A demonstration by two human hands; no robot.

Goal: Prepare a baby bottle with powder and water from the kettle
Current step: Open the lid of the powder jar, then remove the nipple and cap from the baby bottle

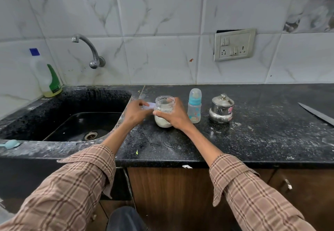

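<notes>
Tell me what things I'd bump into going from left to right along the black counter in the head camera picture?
Light blue plastic scoop → clear bottle with blue cap and green label → left hand → clear plastic jar of white powder → baby bottle with turquoise collar → shiny steel lidded pot → long knife blade.

Black speckled stone counter (pixel 235 136), glossy but dusted with white powder. Sink (pixel 75 107) same speckled stone, rough-looking. Clear plastic jar (pixel 164 109), white powder inside. Translucent plastic baby bottle (pixel 194 107), teal collar. Polished steel lidded pot (pixel 221 109), mirror finish. Chrome tap (pixel 90 51). Glossy marble-look wall tiles (pixel 162 31). Wood-grain cabinet fronts (pixel 171 194). Woven checked cloth sleeves (pixel 253 194).
</notes>
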